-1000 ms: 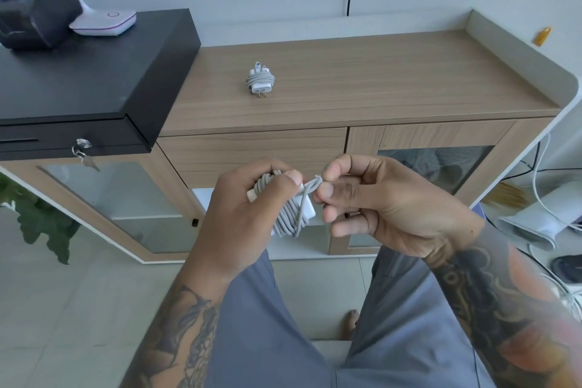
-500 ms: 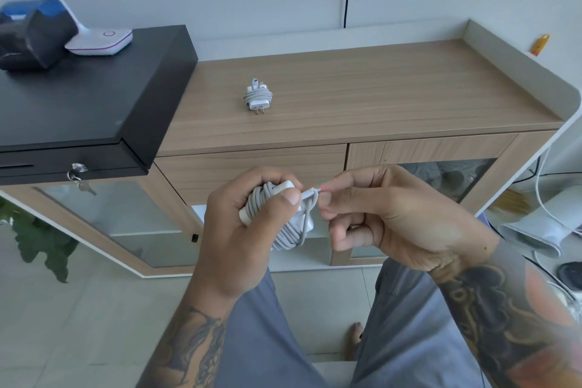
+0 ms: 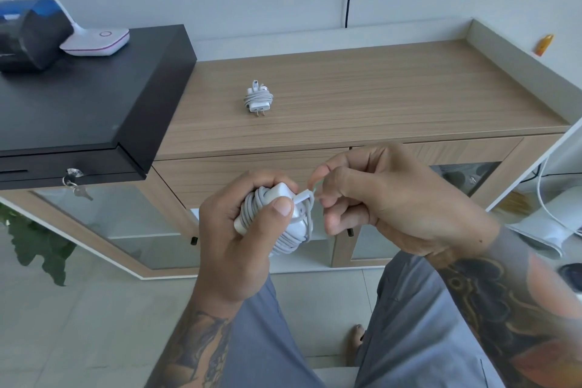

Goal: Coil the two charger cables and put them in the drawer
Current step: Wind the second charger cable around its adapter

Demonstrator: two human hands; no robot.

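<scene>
My left hand (image 3: 233, 246) grips a white charger with its grey cable wound around it (image 3: 283, 220), held in front of the cabinet. My right hand (image 3: 387, 198) pinches the free end of that cable at the charger's right side, fingers curled. A second charger with its cable coiled round it (image 3: 258, 98) lies on the wooden cabinet top (image 3: 393, 98), plug prongs pointing toward me. The cabinet's wooden drawer front (image 3: 220, 176) sits shut just behind my hands.
A black cash drawer box (image 3: 82, 110) with keys in its lock stands on the left, bearing a white lamp base (image 3: 96, 42) and a dark device (image 3: 28, 35). Glass cabinet doors are below. A plant is at the lower left; white cables and a device at the right.
My right hand has brought the cable end in closer to the wound charger, and more of the white charger body shows above my left thumb. The view has tilted down slightly.
</scene>
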